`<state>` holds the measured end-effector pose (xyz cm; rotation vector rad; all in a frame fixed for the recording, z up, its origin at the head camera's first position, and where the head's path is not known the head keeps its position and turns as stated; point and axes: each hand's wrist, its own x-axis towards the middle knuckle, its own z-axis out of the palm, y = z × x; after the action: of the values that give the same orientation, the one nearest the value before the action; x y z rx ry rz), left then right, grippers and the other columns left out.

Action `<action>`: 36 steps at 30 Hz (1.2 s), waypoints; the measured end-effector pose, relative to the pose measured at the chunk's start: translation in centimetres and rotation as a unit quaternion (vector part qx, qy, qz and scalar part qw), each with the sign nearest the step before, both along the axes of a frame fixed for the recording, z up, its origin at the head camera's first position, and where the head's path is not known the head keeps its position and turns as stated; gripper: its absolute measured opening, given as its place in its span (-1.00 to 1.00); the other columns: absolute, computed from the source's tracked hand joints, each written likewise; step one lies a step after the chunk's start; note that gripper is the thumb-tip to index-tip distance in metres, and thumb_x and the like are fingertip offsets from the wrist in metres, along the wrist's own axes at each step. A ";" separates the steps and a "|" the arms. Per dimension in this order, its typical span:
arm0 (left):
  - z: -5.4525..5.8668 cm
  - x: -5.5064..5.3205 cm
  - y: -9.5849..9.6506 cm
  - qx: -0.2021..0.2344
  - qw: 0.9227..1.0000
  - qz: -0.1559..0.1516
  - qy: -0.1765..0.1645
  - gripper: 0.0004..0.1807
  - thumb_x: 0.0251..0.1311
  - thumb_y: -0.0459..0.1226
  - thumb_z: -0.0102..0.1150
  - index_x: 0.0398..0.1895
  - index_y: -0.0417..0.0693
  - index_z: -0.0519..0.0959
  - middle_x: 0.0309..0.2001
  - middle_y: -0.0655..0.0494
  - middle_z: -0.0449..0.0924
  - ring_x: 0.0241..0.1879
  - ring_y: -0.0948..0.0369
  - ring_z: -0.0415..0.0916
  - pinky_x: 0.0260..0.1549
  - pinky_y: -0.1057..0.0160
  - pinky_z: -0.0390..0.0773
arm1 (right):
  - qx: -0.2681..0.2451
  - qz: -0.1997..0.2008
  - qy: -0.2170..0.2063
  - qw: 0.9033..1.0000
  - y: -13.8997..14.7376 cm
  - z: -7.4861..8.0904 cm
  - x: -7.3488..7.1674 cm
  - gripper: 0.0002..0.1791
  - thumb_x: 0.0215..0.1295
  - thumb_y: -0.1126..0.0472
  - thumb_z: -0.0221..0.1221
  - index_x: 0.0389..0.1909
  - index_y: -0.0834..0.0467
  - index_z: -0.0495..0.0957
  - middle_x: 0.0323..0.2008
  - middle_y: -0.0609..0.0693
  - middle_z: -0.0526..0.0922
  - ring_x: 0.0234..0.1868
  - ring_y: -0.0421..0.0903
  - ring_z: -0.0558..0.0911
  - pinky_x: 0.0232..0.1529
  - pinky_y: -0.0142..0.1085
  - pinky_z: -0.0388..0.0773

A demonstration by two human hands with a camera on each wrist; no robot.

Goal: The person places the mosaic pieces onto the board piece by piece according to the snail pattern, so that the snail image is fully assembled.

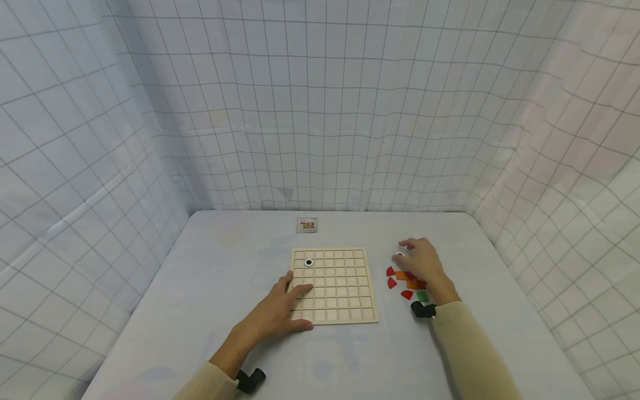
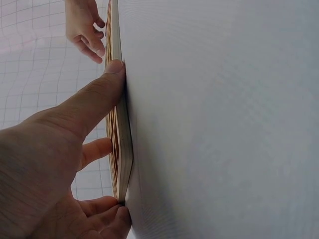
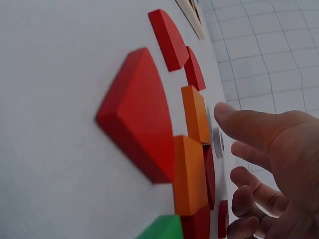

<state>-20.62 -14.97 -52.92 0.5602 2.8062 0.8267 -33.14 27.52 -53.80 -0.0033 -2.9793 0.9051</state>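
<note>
Two bare hands share the work. The left hand (image 1: 280, 311) is spread wide and grips nothing: its index finger lies over the squares of the grid board (image 1: 341, 290), its thumb against the near edge and its other fingers at the side, probably to keep the board from sliding. The board lies between the hands, with one eye disc (image 1: 309, 262) sitting in a square beyond the left fingertips.

The right hand (image 1: 424, 262) reaches forward, palm turned inward, thumb and index finger parted around a second disc (image 3: 218, 142) without visibly pinching it. Red wedges (image 3: 137, 117), orange blocks (image 3: 189, 174) and a green block (image 1: 422, 296) lie loose beneath and beside that hand, presumably for easy reach. A small picture card (image 1: 307, 225) lies beyond the left hand, perhaps there to stay in sight
</note>
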 end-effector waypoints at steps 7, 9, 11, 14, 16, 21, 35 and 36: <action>0.1 0.0 0.1 -0.003 1.000 0.003 -0.001 0.06 0.25 0.18 0.75 0.77 0.15 0.48 0.87 -0.52 -0.03 0.76 -0.59 0.18 0.48 -0.54 0.57 | -0.004 0.026 -0.004 1.000 0.9 -0.3 0.0 -0.43 0.57 0.00 0.53 0.44 0.20 0.76 0.39 0.41 0.65 0.36 0.38 0.65 0.51 0.35 0.66; 0.1 0.0 0.1 -0.002 1.000 0.003 -0.001 0.06 0.25 0.18 0.75 0.77 0.14 0.48 0.87 -0.53 -0.03 0.76 -0.59 0.18 0.48 -0.54 0.57 | -0.013 0.025 -0.004 1.000 0.9 -0.3 0.1 -0.46 0.58 0.02 0.52 0.42 0.20 0.77 0.41 0.39 0.66 0.38 0.38 0.65 0.51 0.34 0.66; 0.1 0.0 0.1 -0.003 1.000 0.002 0.001 0.06 0.25 0.18 0.75 0.77 0.14 0.48 0.86 -0.54 -0.03 0.76 -0.59 0.18 0.49 -0.54 0.56 | -0.017 0.021 -0.003 1.000 0.8 -0.3 0.1 -0.49 0.59 0.03 0.51 0.41 0.19 0.78 0.42 0.37 0.66 0.41 0.39 0.65 0.52 0.34 0.65; 0.1 0.0 0.1 -0.003 1.000 0.000 0.002 0.06 0.25 0.18 0.74 0.77 0.14 0.48 0.86 -0.55 -0.03 0.76 -0.60 0.18 0.49 -0.55 0.56 | -0.022 0.015 -0.005 1.000 0.6 -0.3 0.1 -0.54 0.62 0.06 0.49 0.38 0.18 0.80 0.43 0.36 0.68 0.46 0.38 0.64 0.57 0.33 0.62; 0.1 0.1 0.1 -0.004 1.000 0.000 0.003 0.06 0.26 0.18 0.74 0.77 0.14 0.48 0.86 -0.54 -0.03 0.76 -0.60 0.18 0.49 -0.55 0.56 | -0.023 0.013 -0.004 1.000 0.5 -0.3 0.1 -0.57 0.63 0.08 0.48 0.36 0.17 0.81 0.43 0.35 0.70 0.47 0.38 0.64 0.58 0.34 0.61; 0.2 0.1 0.1 -0.001 1.000 0.002 0.000 0.05 0.26 0.17 0.74 0.77 0.14 0.48 0.87 -0.54 -0.04 0.76 -0.59 0.18 0.49 -0.55 0.55 | -0.027 0.014 -0.003 1.000 0.4 -0.1 0.3 -0.61 0.65 0.09 0.47 0.33 0.18 0.83 0.41 0.35 0.73 0.42 0.36 0.66 0.55 0.32 0.64; 0.2 0.1 0.0 0.003 1.000 0.000 0.001 0.06 0.25 0.15 0.75 0.76 0.12 0.48 0.85 -0.56 -0.04 0.75 -0.58 0.20 0.49 -0.54 0.56 | -0.031 0.020 -0.005 0.999 0.3 0.0 0.1 -0.63 0.64 0.08 0.48 0.29 0.18 0.84 0.20 0.28 0.86 0.04 0.16 0.77 0.19 0.08 0.87; 0.2 0.1 0.0 0.004 1.000 0.000 0.000 0.06 0.25 0.15 0.75 0.76 0.11 0.48 0.85 -0.57 -0.04 0.75 -0.59 0.20 0.50 -0.54 0.55 | -0.031 0.019 -0.007 0.999 0.2 -0.1 0.1 -0.63 0.63 0.08 0.48 0.29 0.17 0.85 0.20 0.27 0.86 0.05 0.16 0.77 0.20 0.08 0.86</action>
<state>-20.49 -14.96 -52.68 0.5626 2.8043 0.8384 -33.02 27.76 -53.86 0.0461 -2.9718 1.0065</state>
